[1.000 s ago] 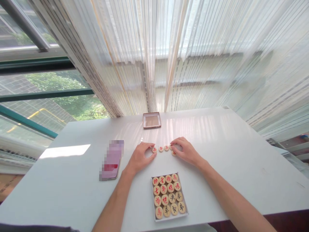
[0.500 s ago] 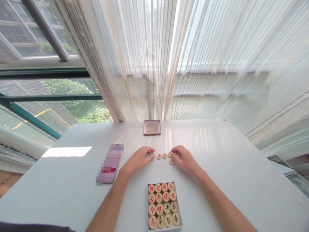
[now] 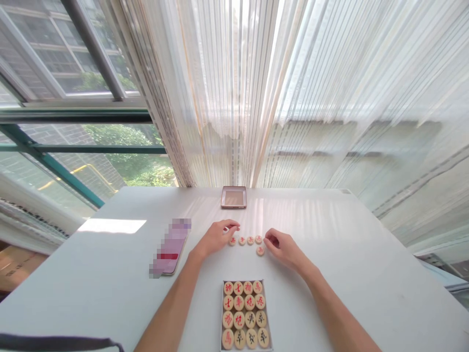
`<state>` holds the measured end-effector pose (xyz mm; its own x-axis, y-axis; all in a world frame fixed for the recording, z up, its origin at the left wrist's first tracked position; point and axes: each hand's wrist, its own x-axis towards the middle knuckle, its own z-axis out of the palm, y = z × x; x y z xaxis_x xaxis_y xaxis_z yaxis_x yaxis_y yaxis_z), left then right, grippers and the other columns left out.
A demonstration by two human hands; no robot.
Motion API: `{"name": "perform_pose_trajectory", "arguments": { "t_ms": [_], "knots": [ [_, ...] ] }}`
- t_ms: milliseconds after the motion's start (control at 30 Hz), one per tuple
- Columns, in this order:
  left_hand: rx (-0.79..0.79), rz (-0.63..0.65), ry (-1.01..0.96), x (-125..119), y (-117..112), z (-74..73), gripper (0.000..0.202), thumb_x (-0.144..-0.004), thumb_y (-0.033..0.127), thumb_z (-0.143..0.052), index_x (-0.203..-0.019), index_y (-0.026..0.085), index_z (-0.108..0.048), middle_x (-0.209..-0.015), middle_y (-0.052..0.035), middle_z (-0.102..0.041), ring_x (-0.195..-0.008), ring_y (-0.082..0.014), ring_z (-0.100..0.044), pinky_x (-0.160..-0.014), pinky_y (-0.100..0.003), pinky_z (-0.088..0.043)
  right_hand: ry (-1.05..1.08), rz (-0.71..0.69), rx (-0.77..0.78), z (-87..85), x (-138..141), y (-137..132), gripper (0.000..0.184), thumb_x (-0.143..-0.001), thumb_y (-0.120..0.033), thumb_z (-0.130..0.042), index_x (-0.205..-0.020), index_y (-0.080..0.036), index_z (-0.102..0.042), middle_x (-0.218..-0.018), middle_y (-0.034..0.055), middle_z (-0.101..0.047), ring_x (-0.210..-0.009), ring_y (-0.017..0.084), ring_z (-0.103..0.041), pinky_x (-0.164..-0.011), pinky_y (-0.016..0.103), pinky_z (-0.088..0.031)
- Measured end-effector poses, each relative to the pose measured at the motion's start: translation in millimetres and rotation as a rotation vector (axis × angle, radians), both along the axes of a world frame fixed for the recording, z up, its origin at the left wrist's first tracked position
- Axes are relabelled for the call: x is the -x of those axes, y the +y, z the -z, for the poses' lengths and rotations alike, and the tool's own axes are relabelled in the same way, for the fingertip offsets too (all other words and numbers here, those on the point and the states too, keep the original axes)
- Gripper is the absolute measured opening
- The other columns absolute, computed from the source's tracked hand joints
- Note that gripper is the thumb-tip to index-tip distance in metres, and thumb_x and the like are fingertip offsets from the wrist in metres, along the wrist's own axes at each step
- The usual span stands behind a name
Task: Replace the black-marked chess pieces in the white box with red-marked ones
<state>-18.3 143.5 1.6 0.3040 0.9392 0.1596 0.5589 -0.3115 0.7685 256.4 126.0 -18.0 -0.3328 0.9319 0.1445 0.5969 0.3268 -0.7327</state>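
Note:
Several round wooden Chinese chess pieces [image 3: 250, 240] with red characters lie in a short row on the white table, and one more piece [image 3: 260, 251] sits just below the row's right end. At the left end, my left hand [image 3: 219, 235] hovers over a piece [image 3: 232, 241], its fingers stretched out and holding nothing visible. My right hand [image 3: 282, 245] rests beside the right-end piece [image 3: 258, 239], fingers curled with thumb and forefinger close together; no piece shows in them. Nearer to me stands an open box [image 3: 271, 318] filled with rows of red and black pieces.
A phone [image 3: 172, 249], partly blurred, lies left of my left hand. At the table's [image 3: 348, 254] far edge is a brown-rimmed box lid [image 3: 233, 197]. Striped curtains [image 3: 227, 98] hang behind it, with a window at the left.
My right hand has drawn back from the row's right end, uncovering the pieces there. My left hand has lifted a little, and a piece now shows below its fingers. The view has shifted slightly.

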Motion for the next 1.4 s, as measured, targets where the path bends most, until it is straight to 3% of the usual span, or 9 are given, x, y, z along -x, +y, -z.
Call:
{"name": "perform_pose_trajectory", "arguments": {
  "t_ms": [200, 367, 500, 633, 867, 1067, 1200, 1400],
  "knots": [
    [-0.016, 0.067, 0.039, -12.1, 8.3, -12.9, 0.036, -0.102, 0.045, -0.044, -0.113, 0.023, -0.071, -0.087, -0.0015, -0.081, -0.076, -0.0170, -0.071, -0.073, -0.028, -0.055, 0.054, 0.058, 0.001, 3.2, -0.2, 3.6, 0.024, -0.097, -0.040, -0.050, -0.088, -0.022, -0.063, -0.061, -0.0051, -0.053, -0.056, 0.014, -0.046, -0.058, 0.027, -0.040],
    [-0.099, 0.105, 0.123, -16.5, 1.5, -4.3, 0.028, -0.089, 0.043, -0.067, -0.109, 0.023, -0.073, -0.107, -0.0055, -0.077, -0.101, -0.0236, -0.068, -0.090, -0.035, -0.053, 0.085, 0.079, -0.005, 4.6, -0.6, 4.8, 0.026, -0.097, -0.042, -0.050, -0.089, -0.022, -0.066, -0.061, -0.0049, -0.052, -0.057, 0.014, -0.047, -0.058, 0.027, -0.039],
    [-0.148, 0.144, 0.184, -16.2, -8.0, 1.8, 0.041, -0.075, 0.034, -0.082, -0.114, 0.026, -0.072, -0.109, -0.0043, -0.077, -0.106, -0.0271, -0.065, -0.096, -0.040, -0.050, 0.097, 0.075, -0.010, 5.5, -0.1, 4.6, 0.027, -0.097, -0.041, -0.051, -0.090, -0.022, -0.067, -0.062, -0.0042, -0.053, -0.058, 0.014, -0.048, -0.058, 0.027, -0.039],
    [-0.171, 0.136, 0.208, -16.2, -13.0, 7.3, 0.039, -0.081, 0.028, -0.076, -0.120, 0.027, -0.070, -0.099, -0.0030, -0.077, -0.101, -0.0252, -0.065, -0.096, -0.041, -0.049, 0.107, 0.073, -0.017, 5.7, 0.9, 4.2, 0.026, -0.096, -0.040, -0.051, -0.090, -0.022, -0.068, -0.062, -0.0041, -0.055, -0.058, 0.014, -0.048, -0.059, 0.027, -0.040],
    [-0.215, 0.094, 0.209, -12.8, -16.2, 15.5, 0.034, -0.083, 0.031, -0.076, -0.117, 0.026, -0.071, -0.101, -0.0045, -0.074, -0.093, -0.0229, -0.067, -0.093, -0.040, -0.051, 0.130, 0.078, -0.052, 5.6, 3.0, 3.0, 0.024, -0.096, -0.038, -0.053, -0.089, -0.022, -0.069, -0.061, -0.0041, -0.057, -0.057, 0.014, -0.050, -0.058, 0.027, -0.041],
    [-0.239, 0.066, 0.155, -11.7, -19.8, 19.6, 0.030, -0.087, 0.031, -0.074, -0.116, 0.026, -0.071, -0.104, -0.0051, -0.074, -0.100, -0.0242, -0.067, -0.093, -0.041, -0.051, 0.153, 0.091, -0.105, 7.1, 7.3, 1.0, 0.024, -0.096, -0.037, -0.053, -0.090, -0.022, -0.070, -0.067, -0.0021, -0.063, -0.059, 0.014, -0.053, -0.060, 0.028, -0.044],
    [-0.249, 0.063, 0.094, -11.5, -25.0, 11.0, 0.029, -0.090, 0.030, -0.071, -0.118, 0.026, -0.067, -0.110, -0.0044, -0.074, -0.103, -0.0225, -0.068, -0.097, -0.040, -0.051, 0.189, 0.103, -0.157, 5.8, 12.4, -2.4, 0.022, -0.097, -0.037, -0.053, -0.098, -0.022, -0.069, -0.080, 0.0026, -0.070, -0.068, 0.017, -0.059, -0.064, 0.030, -0.048],
    [-0.200, 0.093, -0.119, -11.9, -33.9, -9.7, 0.030, -0.091, 0.028, -0.070, -0.121, 0.024, -0.065, -0.114, -0.0047, -0.072, -0.093, -0.0176, -0.070, -0.084, -0.033, -0.056, 0.252, 0.086, -0.200, -1.3, 23.3, -15.3, 0.021, -0.099, -0.040, -0.053, -0.103, -0.022, -0.064, -0.095, 0.0076, -0.073, -0.075, 0.020, -0.064, -0.062, 0.032, -0.053]
  ]
}}
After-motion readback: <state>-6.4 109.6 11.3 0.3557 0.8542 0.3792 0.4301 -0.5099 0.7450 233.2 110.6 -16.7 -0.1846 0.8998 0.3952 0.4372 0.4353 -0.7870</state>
